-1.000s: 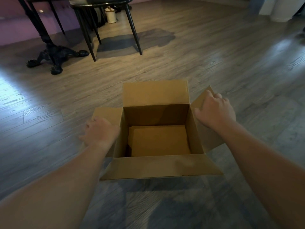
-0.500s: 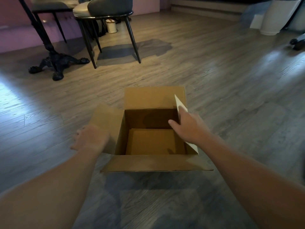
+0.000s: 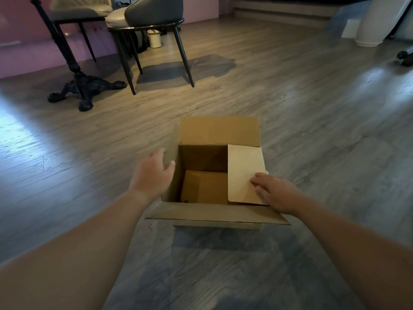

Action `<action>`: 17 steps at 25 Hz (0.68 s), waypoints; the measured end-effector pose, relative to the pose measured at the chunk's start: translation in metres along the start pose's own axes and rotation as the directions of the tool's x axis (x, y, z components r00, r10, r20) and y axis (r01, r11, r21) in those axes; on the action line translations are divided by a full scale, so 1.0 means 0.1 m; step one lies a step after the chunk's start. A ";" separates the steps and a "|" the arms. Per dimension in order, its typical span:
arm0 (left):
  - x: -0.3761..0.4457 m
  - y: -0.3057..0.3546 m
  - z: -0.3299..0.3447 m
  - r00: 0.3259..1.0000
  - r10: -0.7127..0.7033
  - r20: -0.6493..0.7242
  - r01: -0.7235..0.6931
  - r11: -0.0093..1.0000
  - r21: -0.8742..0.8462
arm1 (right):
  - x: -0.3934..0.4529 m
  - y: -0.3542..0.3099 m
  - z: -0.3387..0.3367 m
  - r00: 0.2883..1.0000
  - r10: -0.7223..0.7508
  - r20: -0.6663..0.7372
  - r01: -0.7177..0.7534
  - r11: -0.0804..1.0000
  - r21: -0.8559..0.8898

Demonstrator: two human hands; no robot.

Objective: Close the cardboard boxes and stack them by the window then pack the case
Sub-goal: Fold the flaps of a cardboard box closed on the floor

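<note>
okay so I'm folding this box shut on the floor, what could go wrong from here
The right flap lies folded in under your right hand; let go and it may spring up. The left flap stands upright in your left hand, so its order against the far flap and near flap could get muddled.

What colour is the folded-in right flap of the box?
Pale cream on the right flap, lighter than the brown cardboard box; head view.
</note>
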State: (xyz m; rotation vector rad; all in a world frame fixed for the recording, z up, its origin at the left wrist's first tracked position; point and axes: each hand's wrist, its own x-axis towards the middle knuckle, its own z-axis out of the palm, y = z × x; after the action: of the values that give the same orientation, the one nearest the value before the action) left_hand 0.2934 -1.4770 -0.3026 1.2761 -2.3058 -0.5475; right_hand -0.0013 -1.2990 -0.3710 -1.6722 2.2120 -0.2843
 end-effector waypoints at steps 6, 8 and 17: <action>-0.05 -0.19 0.09 0.845 -0.004 0.535 0.072 0.992 -0.107 | -0.28 0.34 0.08 0.993 -0.054 0.104 0.066 0.991 -0.115; -0.01 -0.34 0.05 0.827 -0.046 0.561 0.113 0.990 -0.085 | -0.35 0.39 0.08 0.986 -0.066 0.156 0.081 0.993 -0.092; 0.11 -0.39 -0.05 0.708 -0.353 0.612 0.655 0.652 -0.382 | -0.35 0.24 0.07 0.998 0.052 -0.039 -0.039 0.958 0.282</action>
State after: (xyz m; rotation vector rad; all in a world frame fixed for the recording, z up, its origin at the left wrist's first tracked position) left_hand 0.3172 -1.5066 -0.3178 1.5901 -1.7853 -1.8229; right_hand -0.0112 -1.2585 -0.3808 -1.4730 2.1212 -0.6011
